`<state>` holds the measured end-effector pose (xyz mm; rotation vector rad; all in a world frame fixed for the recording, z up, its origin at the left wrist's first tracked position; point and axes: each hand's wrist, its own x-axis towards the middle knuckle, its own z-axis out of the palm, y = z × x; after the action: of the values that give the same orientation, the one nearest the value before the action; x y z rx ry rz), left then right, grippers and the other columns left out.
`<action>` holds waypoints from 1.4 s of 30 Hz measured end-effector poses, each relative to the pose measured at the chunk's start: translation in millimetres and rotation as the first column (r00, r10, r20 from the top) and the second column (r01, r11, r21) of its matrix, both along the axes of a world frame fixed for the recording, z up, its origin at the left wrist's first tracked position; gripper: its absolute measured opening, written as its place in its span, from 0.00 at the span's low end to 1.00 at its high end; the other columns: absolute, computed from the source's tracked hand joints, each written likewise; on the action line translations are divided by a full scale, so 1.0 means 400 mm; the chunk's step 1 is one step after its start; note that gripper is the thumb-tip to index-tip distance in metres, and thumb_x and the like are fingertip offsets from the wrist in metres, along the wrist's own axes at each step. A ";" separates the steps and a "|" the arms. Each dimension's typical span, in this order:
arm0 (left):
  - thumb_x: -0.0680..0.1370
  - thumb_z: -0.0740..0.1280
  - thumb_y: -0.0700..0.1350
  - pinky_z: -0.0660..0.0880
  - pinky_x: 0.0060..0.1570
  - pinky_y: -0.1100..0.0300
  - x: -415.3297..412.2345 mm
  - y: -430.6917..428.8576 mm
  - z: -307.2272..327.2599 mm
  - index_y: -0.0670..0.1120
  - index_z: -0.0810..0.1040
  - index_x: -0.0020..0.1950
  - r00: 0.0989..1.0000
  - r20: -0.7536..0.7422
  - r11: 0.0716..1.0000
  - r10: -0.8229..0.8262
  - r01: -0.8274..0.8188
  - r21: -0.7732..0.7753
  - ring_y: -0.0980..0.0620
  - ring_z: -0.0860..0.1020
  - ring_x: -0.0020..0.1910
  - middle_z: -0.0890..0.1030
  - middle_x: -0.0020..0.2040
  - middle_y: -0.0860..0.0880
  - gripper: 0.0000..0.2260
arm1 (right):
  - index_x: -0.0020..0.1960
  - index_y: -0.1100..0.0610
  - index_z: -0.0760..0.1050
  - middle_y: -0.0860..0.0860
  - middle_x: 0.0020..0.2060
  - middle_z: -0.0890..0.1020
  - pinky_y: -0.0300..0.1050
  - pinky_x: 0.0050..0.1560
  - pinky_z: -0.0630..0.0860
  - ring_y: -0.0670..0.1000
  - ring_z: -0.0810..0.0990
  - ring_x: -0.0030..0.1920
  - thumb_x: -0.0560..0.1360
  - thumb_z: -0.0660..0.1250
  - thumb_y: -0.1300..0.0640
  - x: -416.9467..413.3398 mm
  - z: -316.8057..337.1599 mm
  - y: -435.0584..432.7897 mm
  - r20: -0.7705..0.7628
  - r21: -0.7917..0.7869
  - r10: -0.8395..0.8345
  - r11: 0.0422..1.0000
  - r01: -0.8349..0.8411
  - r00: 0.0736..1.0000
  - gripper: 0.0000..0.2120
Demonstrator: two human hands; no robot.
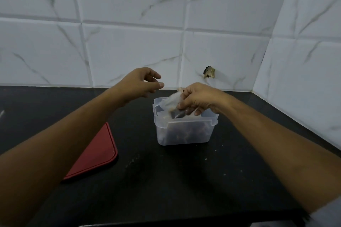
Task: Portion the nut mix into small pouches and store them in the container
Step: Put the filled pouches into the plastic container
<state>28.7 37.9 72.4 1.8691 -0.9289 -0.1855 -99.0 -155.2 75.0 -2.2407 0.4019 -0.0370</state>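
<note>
A clear plastic container [184, 134] stands on the black counter [166, 180], with dark nut mix showing through its walls. My right hand [197, 98] grips a small clear pouch [172, 102] of nuts right over the container's open top; the pouch is blurred. My left hand [142, 84] hovers above and to the left of the container, fingers loosely spread, holding nothing.
A red lid [97, 155] lies flat on the counter to the left of the container, partly under my left forearm. White marble-pattern tiled walls close off the back and right. A hole in the tile [209, 73] sits behind the container. Crumbs dot the counter.
</note>
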 end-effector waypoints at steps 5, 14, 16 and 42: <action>0.77 0.74 0.50 0.77 0.45 0.66 -0.056 -0.034 0.013 0.50 0.82 0.55 0.936 0.350 0.991 -0.030 -0.017 0.130 0.58 0.82 0.46 0.83 0.51 0.55 0.08 | 0.54 0.57 0.81 0.53 0.47 0.85 0.43 0.41 0.77 0.52 0.84 0.47 0.75 0.77 0.52 0.016 -0.025 0.039 -0.156 -0.315 0.029 0.946 -0.077 0.987 0.12; 0.78 0.71 0.55 0.79 0.59 0.50 -0.115 -0.131 0.003 0.49 0.82 0.61 0.804 0.506 0.709 -0.313 -0.157 0.688 0.50 0.80 0.55 0.84 0.56 0.51 0.15 | 0.57 0.55 0.80 0.54 0.50 0.84 0.40 0.35 0.79 0.50 0.84 0.45 0.78 0.74 0.61 0.009 0.026 -0.020 -0.161 -0.430 0.086 0.890 -0.149 0.983 0.09; 0.80 0.69 0.52 0.79 0.59 0.51 -0.114 -0.164 -0.004 0.47 0.80 0.65 0.818 0.439 0.609 -0.372 -0.142 0.780 0.49 0.82 0.55 0.83 0.58 0.49 0.16 | 0.61 0.52 0.79 0.52 0.55 0.82 0.39 0.37 0.78 0.49 0.82 0.47 0.78 0.72 0.62 0.013 0.006 -0.028 -0.269 -0.444 0.129 0.863 -0.242 0.954 0.13; 0.81 0.69 0.40 0.84 0.46 0.55 -0.036 0.089 0.098 0.42 0.82 0.63 0.937 0.325 0.809 -0.126 -0.092 0.580 0.48 0.85 0.48 0.85 0.53 0.45 0.12 | 0.55 0.55 0.81 0.53 0.44 0.86 0.45 0.40 0.86 0.51 0.87 0.42 0.79 0.71 0.64 0.022 0.112 0.126 0.070 -0.497 0.179 0.859 -0.121 0.981 0.08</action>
<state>14.2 73.4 111.8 2.5326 -1.2299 -0.1657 -90.4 -104.9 119.7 -2.7529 0.1602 -0.2061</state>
